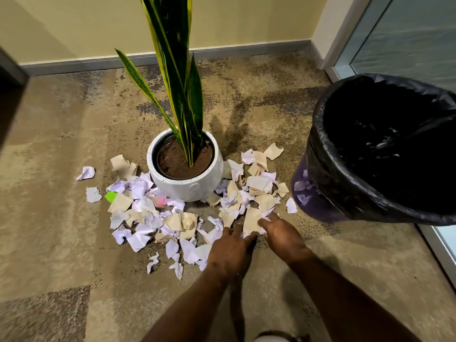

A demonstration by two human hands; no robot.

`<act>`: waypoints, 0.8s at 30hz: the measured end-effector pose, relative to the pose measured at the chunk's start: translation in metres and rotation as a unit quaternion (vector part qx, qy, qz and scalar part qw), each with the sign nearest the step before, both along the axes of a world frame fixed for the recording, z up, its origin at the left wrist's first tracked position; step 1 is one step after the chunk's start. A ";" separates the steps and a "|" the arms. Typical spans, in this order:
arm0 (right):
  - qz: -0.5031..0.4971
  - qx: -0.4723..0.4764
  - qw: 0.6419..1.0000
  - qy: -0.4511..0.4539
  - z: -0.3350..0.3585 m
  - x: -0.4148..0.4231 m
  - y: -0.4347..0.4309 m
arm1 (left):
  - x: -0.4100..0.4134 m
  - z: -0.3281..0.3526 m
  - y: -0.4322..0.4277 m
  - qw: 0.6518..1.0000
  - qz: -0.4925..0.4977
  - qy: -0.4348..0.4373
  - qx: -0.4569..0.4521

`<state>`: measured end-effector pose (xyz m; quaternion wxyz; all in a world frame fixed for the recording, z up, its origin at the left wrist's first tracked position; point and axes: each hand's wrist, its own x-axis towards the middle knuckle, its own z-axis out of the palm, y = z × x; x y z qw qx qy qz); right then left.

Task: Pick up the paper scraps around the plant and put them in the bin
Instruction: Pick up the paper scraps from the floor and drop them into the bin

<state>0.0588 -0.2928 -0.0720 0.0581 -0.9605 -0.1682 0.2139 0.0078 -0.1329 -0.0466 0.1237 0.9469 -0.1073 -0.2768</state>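
Several torn white and tan paper scraps (177, 222) lie on the carpet around a white pot (187, 188) that holds a tall green plant (176, 77). The bin (320, 201), lined with a black bag, stands to the right, its mouth dark. My left hand (230, 250) rests flat on white scraps in front of the pot, fingers spread. My right hand (281, 232) lies on a tan scrap (251, 218), its fingers over the scrap's edge. Whether either hand grips paper is unclear.
A yellow wall with a grey skirting board (222, 54) runs behind the plant. A glass door (404, 38) stands at the right behind the bin. A green scrap (111, 196) and a pink one (160, 201) lie left of the pot.
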 end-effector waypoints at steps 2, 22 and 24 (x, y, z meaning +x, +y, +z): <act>-0.011 0.010 1.000 -0.011 0.002 0.001 0.001 | -0.001 0.000 0.004 1.000 0.001 -0.003 -0.003; -0.091 0.088 0.987 -0.101 0.013 0.005 0.014 | 0.008 0.003 0.030 0.907 0.323 -0.079 -0.259; -0.106 0.099 0.984 -0.103 0.023 0.008 0.016 | 0.013 0.011 0.031 0.887 0.348 -0.082 -0.293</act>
